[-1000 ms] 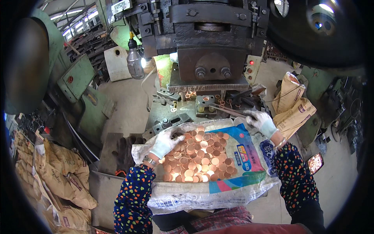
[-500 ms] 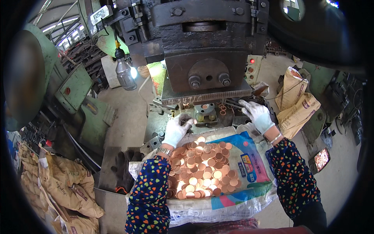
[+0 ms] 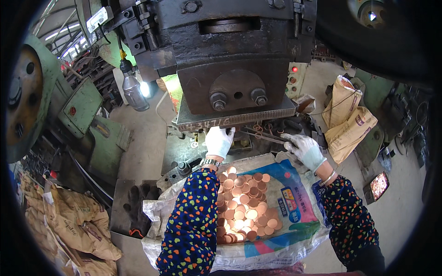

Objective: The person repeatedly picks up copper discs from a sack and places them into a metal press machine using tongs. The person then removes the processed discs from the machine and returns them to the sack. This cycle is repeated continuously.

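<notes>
My left hand [image 3: 219, 141], in a white glove, reaches to the die under the upper block of a heavy press [image 3: 237, 87]. The block's front edge hides most of its fingers, so whether a disc is in them does not show. My right hand [image 3: 304, 150], also gloved, is closed round long metal tongs [image 3: 263, 135], whose tips point left toward the die beside my left fingers. Copper rings [image 3: 258, 128] lie behind the tongs. Nearer to me, a heap of round copper discs [image 3: 246, 198] rests on a printed woven sack [image 3: 271, 248].
A lit work lamp [image 3: 134, 90] hangs to the left of the press. Paper sacks stand at the lower left [image 3: 78, 221] and at the right [image 3: 350, 131]. Dark gloves [image 3: 138, 202] lie on a metal plate at the left. A control box [image 3: 294, 80] shows a red light.
My left hand, which held a copper disc in front of the press, has moved forward and right to the die. The tongs in my right hand have swung in toward the die.
</notes>
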Tool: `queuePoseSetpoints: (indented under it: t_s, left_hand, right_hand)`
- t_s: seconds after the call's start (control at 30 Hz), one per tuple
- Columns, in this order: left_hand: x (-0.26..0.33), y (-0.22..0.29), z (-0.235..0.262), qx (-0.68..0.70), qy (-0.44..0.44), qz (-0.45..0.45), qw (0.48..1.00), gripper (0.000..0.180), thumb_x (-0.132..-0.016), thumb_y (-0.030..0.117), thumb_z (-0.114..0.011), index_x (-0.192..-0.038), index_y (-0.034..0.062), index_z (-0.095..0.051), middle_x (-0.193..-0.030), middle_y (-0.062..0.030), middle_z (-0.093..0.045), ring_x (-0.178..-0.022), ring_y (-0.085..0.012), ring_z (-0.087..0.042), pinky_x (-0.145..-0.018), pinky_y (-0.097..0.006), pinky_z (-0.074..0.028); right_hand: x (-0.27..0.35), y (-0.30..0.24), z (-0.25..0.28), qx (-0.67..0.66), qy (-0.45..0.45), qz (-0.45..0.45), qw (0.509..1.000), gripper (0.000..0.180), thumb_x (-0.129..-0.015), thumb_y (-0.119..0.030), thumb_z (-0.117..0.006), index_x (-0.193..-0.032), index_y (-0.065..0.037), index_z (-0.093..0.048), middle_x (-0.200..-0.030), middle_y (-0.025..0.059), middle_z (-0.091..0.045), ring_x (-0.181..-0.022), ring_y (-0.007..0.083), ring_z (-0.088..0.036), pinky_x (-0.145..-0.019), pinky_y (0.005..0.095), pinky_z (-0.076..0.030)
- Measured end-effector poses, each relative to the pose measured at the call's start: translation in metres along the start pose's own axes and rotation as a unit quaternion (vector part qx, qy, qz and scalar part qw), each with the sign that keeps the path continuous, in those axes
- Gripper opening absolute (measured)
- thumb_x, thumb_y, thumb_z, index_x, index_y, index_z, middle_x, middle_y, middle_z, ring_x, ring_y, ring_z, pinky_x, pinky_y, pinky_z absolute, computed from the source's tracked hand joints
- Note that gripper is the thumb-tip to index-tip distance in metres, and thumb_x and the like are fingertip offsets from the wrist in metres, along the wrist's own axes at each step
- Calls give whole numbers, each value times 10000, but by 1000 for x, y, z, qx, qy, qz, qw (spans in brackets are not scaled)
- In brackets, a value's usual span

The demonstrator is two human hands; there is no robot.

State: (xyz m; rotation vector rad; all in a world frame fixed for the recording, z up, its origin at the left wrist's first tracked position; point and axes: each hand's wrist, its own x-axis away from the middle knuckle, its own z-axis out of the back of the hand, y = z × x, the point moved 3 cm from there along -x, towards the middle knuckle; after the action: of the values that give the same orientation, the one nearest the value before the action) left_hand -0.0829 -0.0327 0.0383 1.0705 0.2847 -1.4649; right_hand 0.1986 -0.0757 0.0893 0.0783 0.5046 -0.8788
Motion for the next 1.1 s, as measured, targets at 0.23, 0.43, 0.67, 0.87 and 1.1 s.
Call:
queuePoseSetpoints:
  t_s: [0.23,0.43,0.67,0.87,1.1]
  left_hand:
    - [2,4,12,-21,-52,-22,998,230,-818,318,-638,-916,116,-685,-851,-128,-647,-801,-323,-622,-690,-405,-508]
    - [32,3,53,33,-119,7,992,232,-829,293,-621,-1011,155,-661,-1017,-94,-586,-886,-280,-616,-750,-369,-505]
    - [102,6,103,17,-319,-44,947,338,-827,396,-603,-1079,175,-644,-1146,-90,-572,-987,-265,-599,-823,-356,-513]
    - [141,0,113,-8,-357,-73,931,396,-766,382,-691,-1122,216,-642,-1186,-49,-551,-1092,-253,-539,-933,-370,-441]
    - [138,-12,101,5,-367,-59,928,351,-782,366,-683,-1081,185,-647,-996,-70,-617,-929,-239,-613,-828,-347,-493]
  right_hand:
    - [-9,-10,-2,42,-39,-4,998,323,-945,-317,-448,-1192,-145,-566,-880,124,-653,-809,304,-628,-699,412,-496]
    - [-5,-23,-8,32,-66,-42,996,339,-944,-313,-460,-1212,-128,-550,-888,148,-648,-834,322,-622,-716,429,-490]
    - [0,-26,-7,83,-56,-46,994,335,-945,-323,-440,-1230,-171,-530,-909,114,-661,-832,295,-642,-704,415,-509]
    - [-1,-39,-6,49,-78,-54,994,307,-940,-330,-454,-1165,-165,-581,-924,127,-671,-845,296,-643,-729,404,-508]
    - [72,-81,1,-73,-97,-44,992,322,-925,-339,-493,-1209,-202,-558,-810,157,-640,-730,321,-628,-660,419,-499]
